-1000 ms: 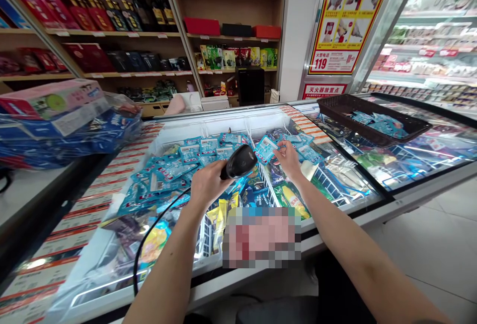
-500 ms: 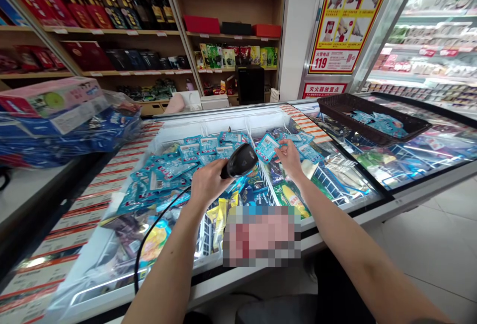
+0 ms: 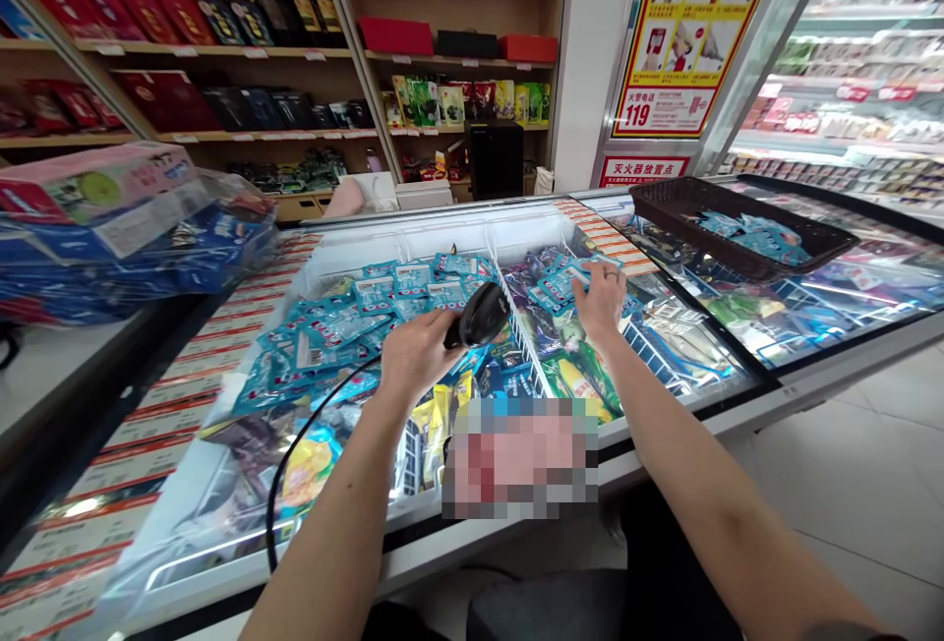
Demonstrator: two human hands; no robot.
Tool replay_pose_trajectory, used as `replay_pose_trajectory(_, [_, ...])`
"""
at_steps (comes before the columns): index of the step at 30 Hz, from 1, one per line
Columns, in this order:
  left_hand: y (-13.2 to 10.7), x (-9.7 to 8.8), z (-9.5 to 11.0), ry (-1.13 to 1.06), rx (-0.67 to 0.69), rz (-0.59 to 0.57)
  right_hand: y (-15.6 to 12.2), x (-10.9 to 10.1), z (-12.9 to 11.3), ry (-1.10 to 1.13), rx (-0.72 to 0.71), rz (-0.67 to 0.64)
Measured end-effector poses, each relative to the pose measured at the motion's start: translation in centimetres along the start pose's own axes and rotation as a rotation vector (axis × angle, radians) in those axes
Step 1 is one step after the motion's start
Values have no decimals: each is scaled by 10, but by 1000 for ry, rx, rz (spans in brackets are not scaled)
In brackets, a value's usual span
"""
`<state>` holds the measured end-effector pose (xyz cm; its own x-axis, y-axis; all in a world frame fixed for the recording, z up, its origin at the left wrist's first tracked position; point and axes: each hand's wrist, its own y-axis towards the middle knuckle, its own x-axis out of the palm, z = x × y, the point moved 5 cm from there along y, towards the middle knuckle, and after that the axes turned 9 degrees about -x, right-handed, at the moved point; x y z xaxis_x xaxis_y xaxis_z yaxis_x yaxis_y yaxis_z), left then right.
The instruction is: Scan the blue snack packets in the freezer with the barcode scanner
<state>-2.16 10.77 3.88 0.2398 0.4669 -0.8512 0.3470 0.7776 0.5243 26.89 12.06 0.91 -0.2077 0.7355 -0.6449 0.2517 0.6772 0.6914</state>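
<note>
My left hand [image 3: 417, 351] is closed around the handle of a black barcode scanner [image 3: 483, 315], whose head points to the right over the freezer. A black cable [image 3: 299, 444] runs from it down past my forearm. My right hand [image 3: 601, 297] reaches over blue packets [image 3: 557, 285] in the right-hand basket. Its fingers are spread and touch or hover just above them; the fingertips are partly hidden. Many more blue packets [image 3: 331, 326] lie in a loose heap to the left, beyond a white wire divider [image 3: 525, 341].
The open chest freezer [image 3: 413, 243] also has yellow packets [image 3: 435, 420] near its front. A brown basket [image 3: 811, 228] with blue packets stands on the right. Wrapped boxes [image 3: 110, 218] sit at left. Shelves [image 3: 243, 53] line the back; a blurred patch [image 3: 520, 459] covers the front edge.
My right hand has moved a little right and away from me. The blue packet it held up by the divider is no longer raised. The scanner stays nearly in place.
</note>
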Motion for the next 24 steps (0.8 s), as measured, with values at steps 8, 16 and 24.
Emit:
replay_pose_trajectory(8, [-1,1,3,11,16,-18,-15,26,-37,3,-376,-336])
replay_pose_trajectory(16, [-1,-1,-1,6,-3,2,-13,25,-25,13,-302,-309])
replay_pose_trajectory(24, [-1,-13,-18,-30,-185,65,-12,23,-24,78,-288,-210])
